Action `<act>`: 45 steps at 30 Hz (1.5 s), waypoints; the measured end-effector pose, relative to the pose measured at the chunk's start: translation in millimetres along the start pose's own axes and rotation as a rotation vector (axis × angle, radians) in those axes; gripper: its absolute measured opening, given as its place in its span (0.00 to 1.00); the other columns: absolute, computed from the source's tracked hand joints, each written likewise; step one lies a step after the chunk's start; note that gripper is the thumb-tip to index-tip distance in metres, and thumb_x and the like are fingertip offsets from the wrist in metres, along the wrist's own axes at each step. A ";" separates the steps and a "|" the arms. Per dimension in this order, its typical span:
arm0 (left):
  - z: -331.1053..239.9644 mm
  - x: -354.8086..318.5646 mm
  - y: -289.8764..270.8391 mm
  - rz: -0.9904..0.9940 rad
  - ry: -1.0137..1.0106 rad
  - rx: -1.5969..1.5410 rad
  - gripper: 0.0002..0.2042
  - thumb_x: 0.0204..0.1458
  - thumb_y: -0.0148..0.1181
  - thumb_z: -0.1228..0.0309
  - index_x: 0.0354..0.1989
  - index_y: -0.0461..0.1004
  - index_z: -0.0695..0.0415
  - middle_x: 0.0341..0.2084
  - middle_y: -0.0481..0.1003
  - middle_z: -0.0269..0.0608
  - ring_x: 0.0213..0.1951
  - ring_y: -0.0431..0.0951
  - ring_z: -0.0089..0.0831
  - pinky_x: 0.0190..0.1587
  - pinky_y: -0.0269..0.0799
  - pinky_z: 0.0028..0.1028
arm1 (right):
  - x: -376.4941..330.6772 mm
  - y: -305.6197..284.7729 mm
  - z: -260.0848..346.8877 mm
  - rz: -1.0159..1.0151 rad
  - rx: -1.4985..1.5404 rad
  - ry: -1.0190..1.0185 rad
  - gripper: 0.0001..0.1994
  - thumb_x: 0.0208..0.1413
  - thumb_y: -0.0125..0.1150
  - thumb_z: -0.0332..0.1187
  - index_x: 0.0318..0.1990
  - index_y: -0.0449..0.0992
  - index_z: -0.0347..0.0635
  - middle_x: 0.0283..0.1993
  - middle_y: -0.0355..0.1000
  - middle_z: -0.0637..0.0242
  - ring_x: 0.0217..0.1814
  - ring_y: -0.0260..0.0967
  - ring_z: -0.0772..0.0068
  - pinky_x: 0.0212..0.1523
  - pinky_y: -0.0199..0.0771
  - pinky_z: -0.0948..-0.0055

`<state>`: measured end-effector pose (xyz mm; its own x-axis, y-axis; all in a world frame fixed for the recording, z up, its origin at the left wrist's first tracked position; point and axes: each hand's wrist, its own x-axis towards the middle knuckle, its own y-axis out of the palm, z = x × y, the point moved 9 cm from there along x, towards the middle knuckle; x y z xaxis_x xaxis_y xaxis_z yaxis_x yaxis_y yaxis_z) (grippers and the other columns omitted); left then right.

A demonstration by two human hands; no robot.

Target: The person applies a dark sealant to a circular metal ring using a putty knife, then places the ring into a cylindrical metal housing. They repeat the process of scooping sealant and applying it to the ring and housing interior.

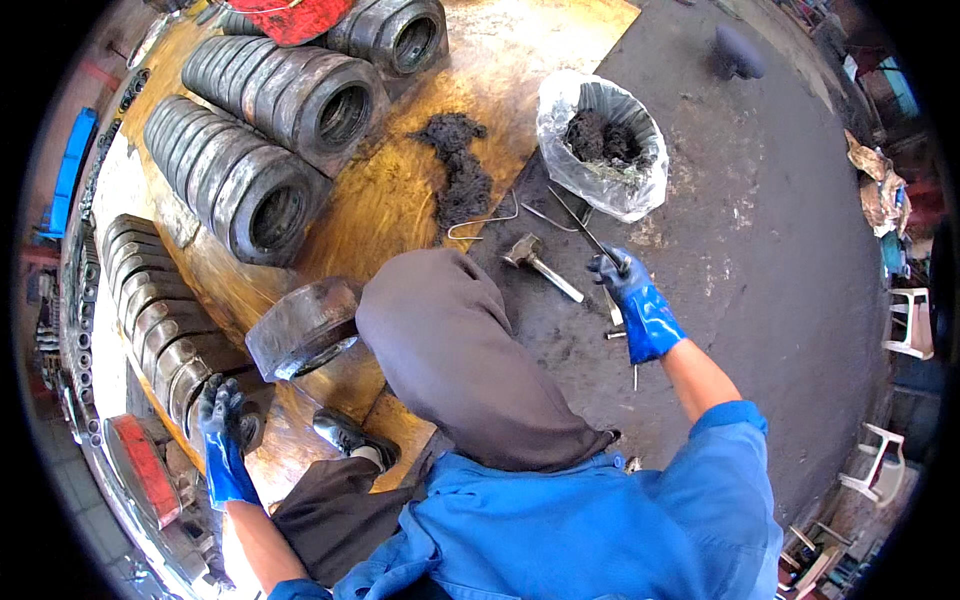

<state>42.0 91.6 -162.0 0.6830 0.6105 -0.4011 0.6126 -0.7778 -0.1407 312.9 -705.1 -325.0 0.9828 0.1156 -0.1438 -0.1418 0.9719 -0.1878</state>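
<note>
From my feed I take the brown board (400, 200) as my landmark: it fills the left and middle of the view, its far end runs out past the top edge, and its near corner is covered by the person's grey trouser knee (450, 350). On it lie rows of dark ribbed metal rollers (260, 150); the row along the board's left edge bends into the dark rim and I can't follow it fully. A single roller (300, 328) stands tilted on edge near the middle of the board, just beside the knee. Off the board's right edge, on the grey floor (760, 200), a clear plastic bag (600, 145) gapes with dark clumpy stuff inside, and a loose heap of similar black fibre (460, 175) lies on the board near that bag. A hammer (540, 262) rests on the floor at the board's right edge. My left hand (222, 420), in a blue glove, rests spread on a roller at the board's near left; it grips nothing I can see. My right hand (630, 290), also gloved, is closed around a thin dark rod (585, 232) over the floor beside the hammer; its lower end is hidden in the fist.
</note>
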 end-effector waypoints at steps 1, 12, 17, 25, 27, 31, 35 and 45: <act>-8.9 -16.9 -6.0 -0.070 -0.037 0.005 0.23 0.61 0.55 0.74 0.65 0.62 0.61 0.52 0.74 0.50 0.47 0.78 0.34 0.46 0.77 0.30 | 6.6 41.5 33.9 -0.007 0.219 0.319 0.18 0.65 0.56 0.42 0.55 0.70 0.40 0.45 0.78 0.55 0.40 0.77 0.70 0.40 0.79 0.69; 9.1 3.9 -1.1 -0.114 -0.154 0.189 0.23 0.61 0.58 0.64 0.65 0.64 0.47 0.54 0.75 0.39 0.43 0.78 0.29 0.41 0.73 0.32 | 138.9 228.1 -102.0 0.065 1.094 0.724 0.17 0.68 0.49 0.40 0.51 0.71 0.34 0.37 0.76 0.55 0.24 0.69 0.70 0.26 0.75 0.69; 1.3 6.3 -0.3 -0.030 -0.073 0.156 0.25 0.60 0.59 0.63 0.66 0.63 0.47 0.55 0.74 0.39 0.42 0.77 0.28 0.41 0.73 0.31 | 106.0 186.9 -130.9 -0.102 0.821 0.735 0.18 0.67 0.51 0.42 0.53 0.73 0.37 0.39 0.77 0.57 0.26 0.72 0.70 0.27 0.75 0.69; -46.0 -0.4 35.5 -0.066 -0.051 0.255 0.23 0.63 0.53 0.65 0.66 0.63 0.54 0.55 0.74 0.40 0.46 0.76 0.31 0.45 0.74 0.30 | 50.7 102.6 -104.8 -0.225 0.679 0.678 0.14 0.64 0.58 0.39 0.49 0.74 0.39 0.37 0.78 0.56 0.28 0.75 0.67 0.26 0.77 0.68; -54.6 -11.3 42.8 -0.077 -0.031 0.287 0.24 0.63 0.52 0.63 0.67 0.61 0.53 0.57 0.73 0.39 0.47 0.76 0.32 0.46 0.74 0.31 | 70.2 109.2 -69.4 -0.182 0.657 0.509 0.13 0.63 0.59 0.37 0.50 0.74 0.40 0.38 0.78 0.58 0.28 0.74 0.68 0.27 0.77 0.69; -48.0 5.2 28.7 0.004 0.069 0.223 0.25 0.63 0.53 0.63 0.67 0.60 0.56 0.58 0.71 0.47 0.47 0.77 0.32 0.48 0.74 0.32 | 121.8 147.8 37.9 -0.123 -0.563 -0.462 0.15 0.60 0.61 0.35 0.54 0.74 0.44 0.39 0.78 0.55 0.34 0.77 0.59 0.34 0.75 0.67; -52.9 0.2 30.7 -0.006 0.062 0.229 0.26 0.62 0.56 0.63 0.68 0.60 0.54 0.58 0.72 0.45 0.47 0.77 0.32 0.46 0.74 0.32 | 147.4 227.6 23.6 0.238 -1.329 -0.237 0.22 0.61 0.50 0.35 0.63 0.67 0.48 0.47 0.78 0.57 0.41 0.77 0.57 0.42 0.74 0.57; -56.6 -13.6 14.5 -0.008 0.191 0.047 0.26 0.62 0.56 0.70 0.67 0.59 0.64 0.54 0.74 0.50 0.47 0.77 0.31 0.49 0.75 0.27 | 85.8 136.0 22.6 0.050 -0.326 0.250 0.17 0.67 0.45 0.42 0.49 0.79 0.45 0.38 0.79 0.61 0.39 0.74 0.65 0.44 0.73 0.62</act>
<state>64.0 80.5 -107.3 0.7438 0.6307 -0.2213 0.6022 -0.7760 -0.1876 380.7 -558.4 -340.9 0.9206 0.0687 -0.3845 -0.2581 0.8458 -0.4670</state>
